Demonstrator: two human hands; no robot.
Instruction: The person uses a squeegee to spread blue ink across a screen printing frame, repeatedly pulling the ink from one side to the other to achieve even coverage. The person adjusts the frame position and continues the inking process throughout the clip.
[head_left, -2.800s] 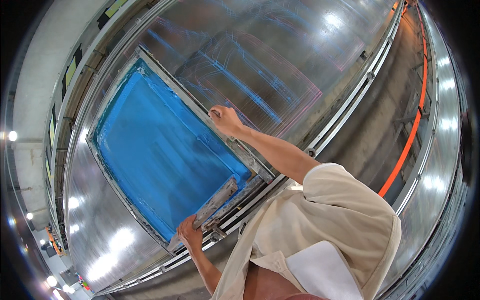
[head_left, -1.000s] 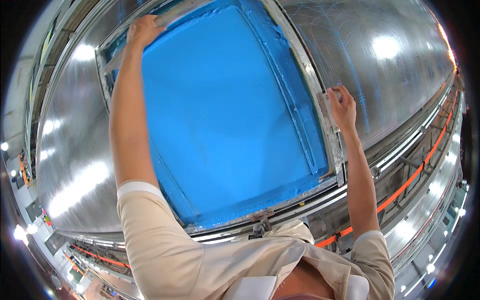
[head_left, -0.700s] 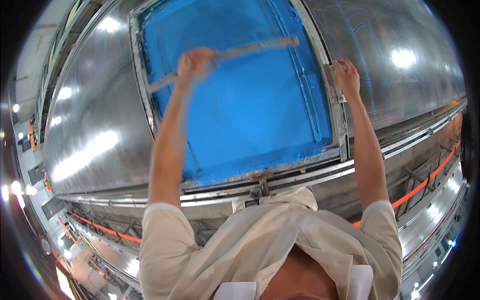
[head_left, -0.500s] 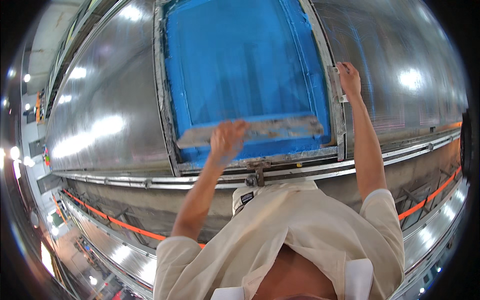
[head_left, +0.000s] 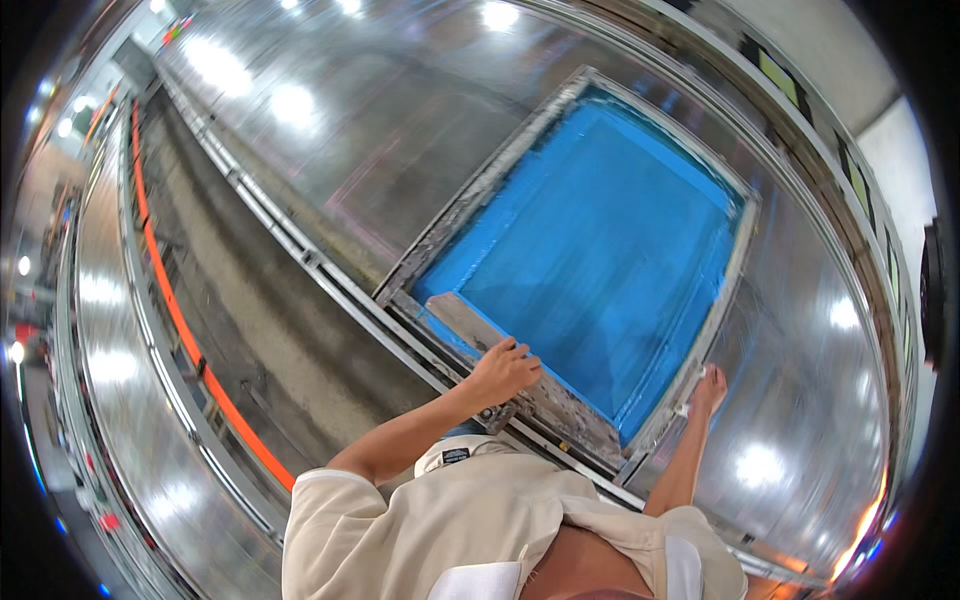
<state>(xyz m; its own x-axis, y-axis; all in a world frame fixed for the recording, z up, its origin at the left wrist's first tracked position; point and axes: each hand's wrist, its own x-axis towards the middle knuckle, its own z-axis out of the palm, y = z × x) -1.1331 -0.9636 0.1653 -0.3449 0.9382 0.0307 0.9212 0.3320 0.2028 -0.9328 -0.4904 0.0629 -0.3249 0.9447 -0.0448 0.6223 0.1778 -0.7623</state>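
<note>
A printing screen with a worn grey frame [head_left: 480,207] and blue mesh [head_left: 615,240] lies on the long metal table. My left hand [head_left: 505,370] is closed over the top of a squeegee [head_left: 578,410], a long, stained flat bar spanning the screen's near end. Blue ink streaks the mesh and the inner borders. At the frame's right side, my right hand [head_left: 708,388] is closed round a small bracket with white tabs [head_left: 684,410]; its fingertips are partly hidden.
The shiny metal table [head_left: 400,110] stretches out on both sides of the screen. A metal rail [head_left: 300,245] follows its near edge, passing close to my waist. Beyond an aisle on the left run an orange strip [head_left: 165,270] and another metal table [head_left: 105,330].
The view has swung round, so the screen now appears tilted. My left hand and the squeegee have come closer to the frame's near edge. My right hand stays at the frame's side.
</note>
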